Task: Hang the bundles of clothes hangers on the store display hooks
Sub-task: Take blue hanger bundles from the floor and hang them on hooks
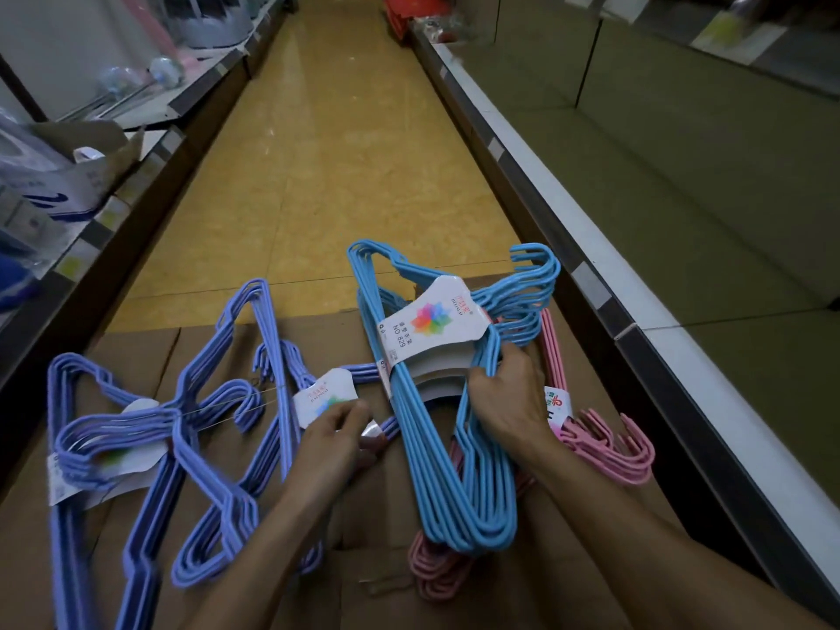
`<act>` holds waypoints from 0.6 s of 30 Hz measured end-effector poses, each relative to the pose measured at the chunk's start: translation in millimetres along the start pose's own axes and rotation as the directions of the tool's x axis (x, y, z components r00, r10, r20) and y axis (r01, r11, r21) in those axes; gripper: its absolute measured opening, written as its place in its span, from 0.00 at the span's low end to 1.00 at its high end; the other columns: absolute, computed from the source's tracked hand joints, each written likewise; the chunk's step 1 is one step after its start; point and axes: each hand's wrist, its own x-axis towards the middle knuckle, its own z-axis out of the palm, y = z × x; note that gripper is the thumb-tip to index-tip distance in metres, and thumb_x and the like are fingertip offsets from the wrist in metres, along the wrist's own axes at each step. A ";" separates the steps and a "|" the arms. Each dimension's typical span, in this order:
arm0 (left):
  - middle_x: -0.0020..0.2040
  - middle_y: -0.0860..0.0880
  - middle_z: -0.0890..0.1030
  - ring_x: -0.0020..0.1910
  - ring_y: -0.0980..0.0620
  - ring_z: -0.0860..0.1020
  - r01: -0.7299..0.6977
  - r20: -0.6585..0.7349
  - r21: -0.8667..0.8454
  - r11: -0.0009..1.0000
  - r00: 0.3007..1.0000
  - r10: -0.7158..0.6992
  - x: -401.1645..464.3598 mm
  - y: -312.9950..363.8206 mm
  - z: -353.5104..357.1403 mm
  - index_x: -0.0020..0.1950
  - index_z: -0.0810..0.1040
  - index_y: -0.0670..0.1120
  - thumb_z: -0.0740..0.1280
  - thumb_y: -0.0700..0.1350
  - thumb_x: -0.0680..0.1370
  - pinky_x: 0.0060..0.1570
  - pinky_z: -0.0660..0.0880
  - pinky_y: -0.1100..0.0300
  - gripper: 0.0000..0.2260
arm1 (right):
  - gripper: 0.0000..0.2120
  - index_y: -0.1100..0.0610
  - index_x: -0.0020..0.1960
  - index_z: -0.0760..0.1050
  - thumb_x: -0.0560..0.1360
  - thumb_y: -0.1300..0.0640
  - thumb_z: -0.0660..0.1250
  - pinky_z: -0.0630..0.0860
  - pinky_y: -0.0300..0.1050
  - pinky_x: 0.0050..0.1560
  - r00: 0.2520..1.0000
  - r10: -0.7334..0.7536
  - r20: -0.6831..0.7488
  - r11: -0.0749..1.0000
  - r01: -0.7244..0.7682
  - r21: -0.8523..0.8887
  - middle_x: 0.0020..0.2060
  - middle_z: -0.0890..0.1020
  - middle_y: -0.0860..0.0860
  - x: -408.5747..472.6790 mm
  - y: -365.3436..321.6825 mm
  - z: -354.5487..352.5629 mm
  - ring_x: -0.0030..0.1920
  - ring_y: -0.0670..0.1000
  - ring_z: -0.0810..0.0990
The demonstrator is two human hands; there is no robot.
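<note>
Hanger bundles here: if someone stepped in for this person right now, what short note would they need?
Right hand: grips the sky-blue hanger bundle, lifted above the flattened cardboard.
Left hand: pinches the label end of a periwinkle hanger bundle lying on the cardboard.
Another periwinkle bundle lies further left; pink hanger bundles lie under and right of the sky-blue one.
Done: nothing is hung in this view; no display hooks are visible.
Left: carry every bundle to the hooks and hang it.
</note>
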 end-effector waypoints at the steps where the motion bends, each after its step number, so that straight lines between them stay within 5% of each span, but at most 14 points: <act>1: 0.53 0.35 0.79 0.50 0.45 0.81 0.033 0.052 0.020 0.999 0.998 -0.034 -1.2 -1.2 4.1 0.56 0.79 0.43 0.62 0.51 0.82 0.45 0.77 0.58 0.13 | 0.05 0.60 0.48 0.75 0.74 0.60 0.64 0.68 0.46 0.40 1.000 0.003 0.011 1.000 -0.003 -0.012 0.41 0.78 0.54 0.9 3.0 0.5 0.41 0.56 0.76; 3: 0.45 0.33 0.78 0.48 0.46 0.81 0.109 0.174 0.028 0.994 0.978 -0.113 -7.2 -0.4 13.1 0.57 0.79 0.45 0.61 0.59 0.80 0.44 0.71 0.57 0.19 | 0.05 0.59 0.48 0.75 0.73 0.60 0.63 0.73 0.49 0.41 1.000 0.016 0.021 0.999 -0.016 -0.033 0.41 0.79 0.55 2.2 7.8 3.1 0.42 0.58 0.77; 6: 0.31 0.56 0.80 0.33 0.59 0.78 0.189 0.267 -0.067 0.980 0.949 -0.165 -13.5 -1.5 27.4 0.56 0.80 0.50 0.58 0.58 0.81 0.39 0.68 0.60 0.16 | 0.06 0.58 0.48 0.74 0.72 0.60 0.63 0.77 0.53 0.40 0.998 0.052 0.046 0.998 -0.050 -0.044 0.39 0.80 0.56 3.8 11.8 6.2 0.40 0.59 0.79; 10: 0.49 0.49 0.84 0.48 0.52 0.82 0.269 0.286 -0.153 0.951 0.933 -0.218 -19.6 3.8 37.1 0.55 0.78 0.51 0.60 0.52 0.82 0.40 0.76 0.61 0.09 | 0.05 0.58 0.46 0.75 0.73 0.58 0.64 0.75 0.49 0.38 0.992 0.105 0.070 0.993 -0.101 -0.056 0.38 0.81 0.56 7.0 16.3 6.8 0.40 0.59 0.80; 18: 0.47 0.45 0.81 0.45 0.50 0.80 0.242 0.238 -0.156 0.958 0.950 -0.201 -20.8 4.7 42.1 0.49 0.77 0.51 0.59 0.44 0.83 0.40 0.75 0.57 0.08 | 0.20 0.60 0.59 0.74 0.71 0.51 0.67 0.79 0.49 0.45 0.883 0.391 0.259 0.913 -0.408 0.011 0.47 0.81 0.56 10.8 9.0 9.5 0.46 0.57 0.81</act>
